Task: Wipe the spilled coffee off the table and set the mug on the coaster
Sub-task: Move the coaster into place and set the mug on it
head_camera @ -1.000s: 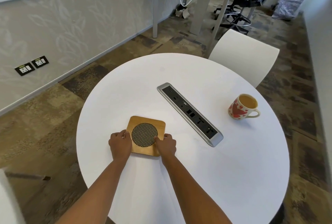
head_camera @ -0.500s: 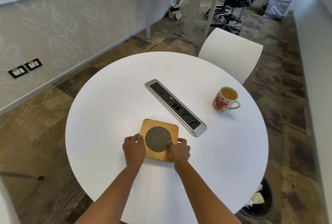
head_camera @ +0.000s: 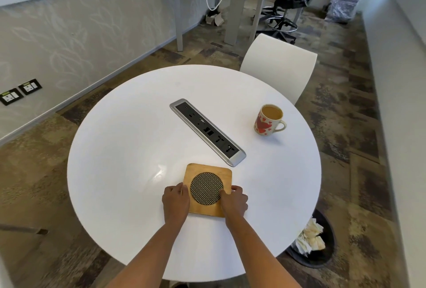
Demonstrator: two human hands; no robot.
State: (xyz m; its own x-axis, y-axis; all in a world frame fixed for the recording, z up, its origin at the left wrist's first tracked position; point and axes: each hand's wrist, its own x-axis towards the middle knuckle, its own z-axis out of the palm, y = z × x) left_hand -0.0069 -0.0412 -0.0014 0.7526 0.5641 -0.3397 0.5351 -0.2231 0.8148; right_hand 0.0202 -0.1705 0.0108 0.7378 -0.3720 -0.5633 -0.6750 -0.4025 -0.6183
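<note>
A square wooden coaster with a round woven insert lies flat on the white round table, near its front. My left hand grips the coaster's left edge and my right hand grips its right edge. A white mug with red hearts, full of coffee, stands upright at the table's right side, handle pointing right, well apart from both hands. No spill shows on the tabletop.
A silver power strip with black sockets runs diagonally across the table's middle, between the coaster and the mug. A white chair stands behind the table. A black bin with crumpled tissues sits on the floor at the right.
Both hands have stayed on the coaster's edges. The coaster has slid a little to the right, closer to the power strip's near end, and the view has shifted.
</note>
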